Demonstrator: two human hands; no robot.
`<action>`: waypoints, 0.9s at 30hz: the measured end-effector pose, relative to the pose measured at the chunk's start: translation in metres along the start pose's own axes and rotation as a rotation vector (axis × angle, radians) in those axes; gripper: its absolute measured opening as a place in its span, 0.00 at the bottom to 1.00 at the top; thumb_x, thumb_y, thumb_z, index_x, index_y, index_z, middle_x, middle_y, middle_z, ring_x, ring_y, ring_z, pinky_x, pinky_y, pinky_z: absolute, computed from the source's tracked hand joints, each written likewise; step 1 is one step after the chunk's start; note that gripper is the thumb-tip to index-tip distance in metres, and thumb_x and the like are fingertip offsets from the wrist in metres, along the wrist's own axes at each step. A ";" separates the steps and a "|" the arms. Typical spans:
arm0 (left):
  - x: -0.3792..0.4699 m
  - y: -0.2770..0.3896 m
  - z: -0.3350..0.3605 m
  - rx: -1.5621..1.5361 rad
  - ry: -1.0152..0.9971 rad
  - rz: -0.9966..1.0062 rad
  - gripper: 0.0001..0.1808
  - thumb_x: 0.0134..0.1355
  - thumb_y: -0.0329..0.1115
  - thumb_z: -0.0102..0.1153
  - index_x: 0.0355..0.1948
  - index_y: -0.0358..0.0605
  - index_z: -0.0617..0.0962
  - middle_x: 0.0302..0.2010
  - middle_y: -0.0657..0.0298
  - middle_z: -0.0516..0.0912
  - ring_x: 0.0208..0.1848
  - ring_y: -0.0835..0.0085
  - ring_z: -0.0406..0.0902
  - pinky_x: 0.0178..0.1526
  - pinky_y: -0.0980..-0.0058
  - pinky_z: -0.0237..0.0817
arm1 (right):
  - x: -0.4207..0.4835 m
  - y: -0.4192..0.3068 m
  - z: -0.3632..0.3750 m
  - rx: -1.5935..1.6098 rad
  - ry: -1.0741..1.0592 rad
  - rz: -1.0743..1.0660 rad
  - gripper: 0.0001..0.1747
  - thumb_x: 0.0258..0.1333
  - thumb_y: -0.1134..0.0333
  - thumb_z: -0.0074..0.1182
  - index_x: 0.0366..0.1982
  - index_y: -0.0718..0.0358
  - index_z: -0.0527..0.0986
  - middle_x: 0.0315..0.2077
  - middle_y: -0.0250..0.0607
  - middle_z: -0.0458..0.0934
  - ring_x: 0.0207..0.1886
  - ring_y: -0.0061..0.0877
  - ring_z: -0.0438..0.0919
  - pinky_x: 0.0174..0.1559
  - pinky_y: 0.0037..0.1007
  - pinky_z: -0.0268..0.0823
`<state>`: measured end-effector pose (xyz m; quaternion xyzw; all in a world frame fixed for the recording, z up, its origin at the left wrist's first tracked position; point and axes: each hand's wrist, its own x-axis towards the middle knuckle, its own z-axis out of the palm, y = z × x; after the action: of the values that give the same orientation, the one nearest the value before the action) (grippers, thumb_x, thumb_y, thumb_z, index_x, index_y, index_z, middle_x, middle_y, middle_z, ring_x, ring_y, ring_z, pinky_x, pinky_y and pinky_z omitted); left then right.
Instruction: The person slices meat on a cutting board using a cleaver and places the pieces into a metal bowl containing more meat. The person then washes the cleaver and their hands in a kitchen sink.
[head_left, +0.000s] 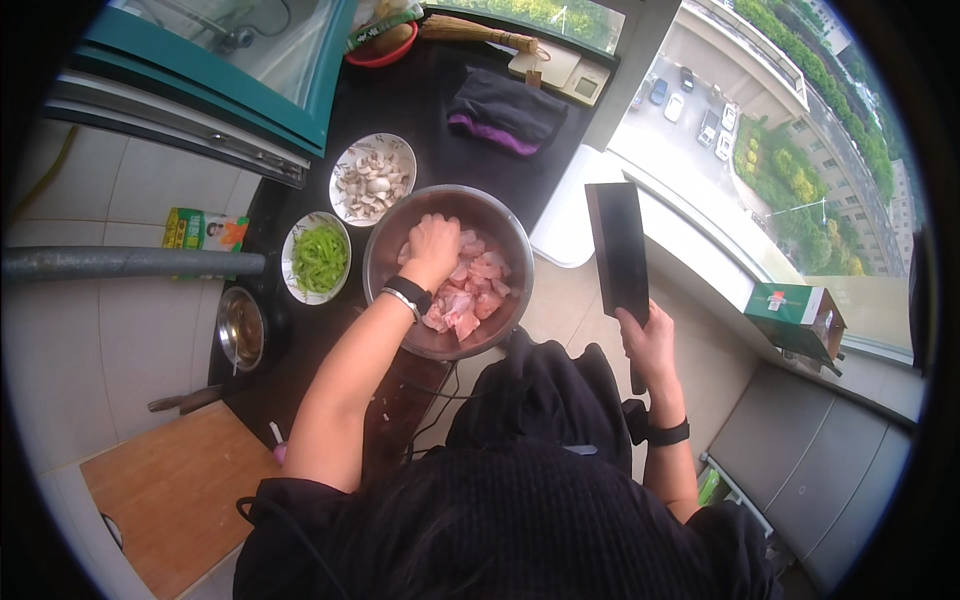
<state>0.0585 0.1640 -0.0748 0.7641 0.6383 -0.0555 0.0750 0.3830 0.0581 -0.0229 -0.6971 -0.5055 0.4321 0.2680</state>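
Observation:
My left hand (433, 247) reaches into a large stainless steel bowl (465, 202) and touches cut pieces of raw pale-pink meat (469, 300). Its fingertips are hidden, so a grip on a piece cannot be made out. Out to the right, my right hand (651, 345) grips the handle of a cleaver (621, 251), its broad dark blade pointing away from me above the floor. Left of the steel bowl are two white patterned bowls: one (401, 154) holds cut mushrooms (371, 184), the other (288, 274) sliced green vegetable (319, 259).
A small metal bowl (241, 330) with a utensil, a knife handle (169, 403) and a wooden cutting board (180, 487) lie along the left. Folded dark cloth (510, 105), a kitchen scale (589, 79) and a straw brush (480, 31) are at the back. An open teal-framed sash (319, 97) juts over the counter.

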 end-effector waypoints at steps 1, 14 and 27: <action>-0.002 0.001 0.002 0.011 0.001 0.005 0.11 0.46 0.28 0.62 0.32 0.42 0.78 0.36 0.51 0.79 0.42 0.54 0.77 0.41 0.60 0.72 | 0.000 0.000 0.000 -0.006 0.000 -0.002 0.09 0.51 0.69 0.54 0.31 0.69 0.74 0.16 0.46 0.71 0.19 0.33 0.69 0.27 0.31 0.64; -0.064 -0.043 -0.068 -1.497 0.066 -0.237 0.13 0.51 0.23 0.59 0.39 0.38 0.75 0.35 0.62 0.80 0.34 0.78 0.79 0.35 0.79 0.72 | 0.014 -0.014 0.012 -0.023 -0.066 -0.166 0.10 0.50 0.69 0.54 0.32 0.69 0.73 0.17 0.48 0.71 0.20 0.40 0.70 0.28 0.33 0.64; -0.278 -0.056 -0.002 -1.709 0.369 -0.819 0.11 0.55 0.26 0.57 0.41 0.40 0.75 0.38 0.62 0.80 0.41 0.73 0.79 0.44 0.74 0.72 | -0.027 -0.080 0.074 -0.156 -0.526 -0.542 0.12 0.49 0.70 0.55 0.35 0.70 0.74 0.21 0.54 0.75 0.26 0.44 0.76 0.31 0.36 0.67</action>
<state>-0.0463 -0.0948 -0.0248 0.1663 0.6821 0.5269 0.4790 0.2772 0.0554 0.0152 -0.4218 -0.7542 0.4699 0.1798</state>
